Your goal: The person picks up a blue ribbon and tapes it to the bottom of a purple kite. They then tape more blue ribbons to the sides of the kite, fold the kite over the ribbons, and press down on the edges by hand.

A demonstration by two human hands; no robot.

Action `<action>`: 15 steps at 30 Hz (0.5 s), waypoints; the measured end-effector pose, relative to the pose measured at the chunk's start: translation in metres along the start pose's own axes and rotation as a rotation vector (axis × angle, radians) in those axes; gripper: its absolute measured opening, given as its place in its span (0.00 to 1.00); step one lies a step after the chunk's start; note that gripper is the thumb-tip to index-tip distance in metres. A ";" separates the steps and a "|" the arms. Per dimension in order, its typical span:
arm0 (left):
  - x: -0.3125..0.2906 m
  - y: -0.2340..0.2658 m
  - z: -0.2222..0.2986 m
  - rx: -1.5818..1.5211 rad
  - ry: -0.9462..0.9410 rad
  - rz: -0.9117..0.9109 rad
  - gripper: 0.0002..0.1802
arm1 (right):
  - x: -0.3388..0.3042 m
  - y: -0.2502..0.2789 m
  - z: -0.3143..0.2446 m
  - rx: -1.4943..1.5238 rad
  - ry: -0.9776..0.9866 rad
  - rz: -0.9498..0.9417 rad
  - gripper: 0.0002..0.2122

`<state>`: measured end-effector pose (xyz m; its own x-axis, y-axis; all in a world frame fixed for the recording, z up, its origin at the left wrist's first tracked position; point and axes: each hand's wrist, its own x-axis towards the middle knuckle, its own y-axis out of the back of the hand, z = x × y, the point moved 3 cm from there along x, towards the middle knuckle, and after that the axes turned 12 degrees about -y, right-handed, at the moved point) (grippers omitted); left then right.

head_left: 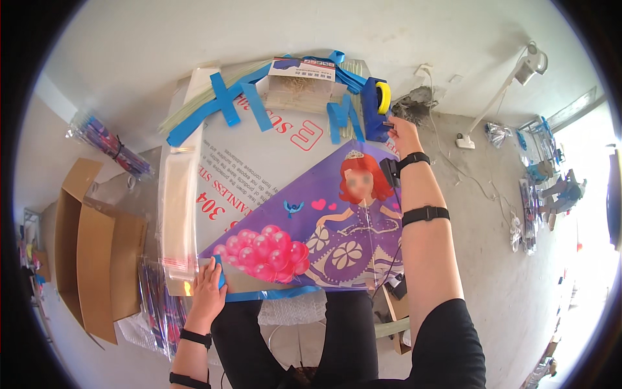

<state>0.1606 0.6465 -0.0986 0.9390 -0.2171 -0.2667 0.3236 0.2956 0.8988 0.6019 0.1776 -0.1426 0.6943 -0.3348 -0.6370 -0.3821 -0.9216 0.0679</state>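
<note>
A purple triangular kite sheet (324, 207), printed with a red-haired princess and pink balloons, lies across the grey worktop (253, 155). My left hand (207, 292) rests with fingers stretched over its lower left corner, beside a small blue piece (221, 275). At the far right, my right hand (403, 137) reaches to a blue tape dispenser (374, 117) holding a yellow roll (383, 97). Its fingers are pinched together at the dispenser's near end; what lies between them is too small to make out. A blue band (272, 294) runs along the sheet's near edge.
Blue strips (223, 100) and thin pale rods lie along the far edge, around an open white box (301, 84). Clear plastic sleeves (179, 207) are stacked at left. Cardboard boxes (94, 259) and wrapped bundles (116, 146) stand left. A cable hangs along the right wall.
</note>
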 end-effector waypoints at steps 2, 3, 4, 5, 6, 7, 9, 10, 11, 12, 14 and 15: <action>0.000 0.001 0.000 0.002 -0.001 0.002 0.30 | -0.005 0.001 0.007 0.052 0.010 0.000 0.05; -0.001 0.001 0.000 0.007 0.002 -0.004 0.30 | -0.005 0.004 0.010 0.052 0.012 0.002 0.05; -0.001 0.002 -0.001 0.014 0.006 -0.009 0.30 | -0.005 0.003 0.015 0.074 0.016 -0.030 0.05; -0.001 0.001 -0.001 0.015 0.002 -0.008 0.30 | -0.003 0.004 0.020 0.098 0.023 -0.060 0.05; -0.001 -0.001 -0.001 0.012 0.004 -0.006 0.30 | 0.000 0.006 0.025 0.100 0.024 -0.060 0.05; -0.001 -0.001 -0.001 0.009 0.008 -0.004 0.31 | 0.003 0.007 0.029 0.099 0.044 -0.043 0.05; -0.001 -0.002 -0.001 0.013 0.004 -0.005 0.31 | 0.011 0.009 0.036 0.099 0.063 -0.027 0.05; -0.002 -0.002 0.000 0.016 0.001 -0.006 0.31 | 0.016 0.010 0.040 0.049 0.057 0.025 0.05; -0.004 -0.003 -0.002 0.018 0.006 -0.007 0.31 | 0.022 0.008 0.045 -0.002 0.049 0.073 0.04; -0.002 -0.004 0.000 0.010 -0.010 0.001 0.31 | 0.035 0.019 0.045 -0.004 0.058 0.084 0.04; 0.003 -0.007 0.002 -0.001 -0.033 0.015 0.31 | 0.051 0.032 0.031 -1.060 0.225 0.394 0.10; 0.000 -0.008 0.001 0.003 -0.010 0.009 0.31 | 0.048 0.030 0.037 -1.061 0.227 0.382 0.10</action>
<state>0.1577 0.6434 -0.1049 0.9407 -0.2234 -0.2552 0.3149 0.2951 0.9021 0.6008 0.1408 -0.1996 0.7784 -0.5567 -0.2901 0.0400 -0.4172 0.9079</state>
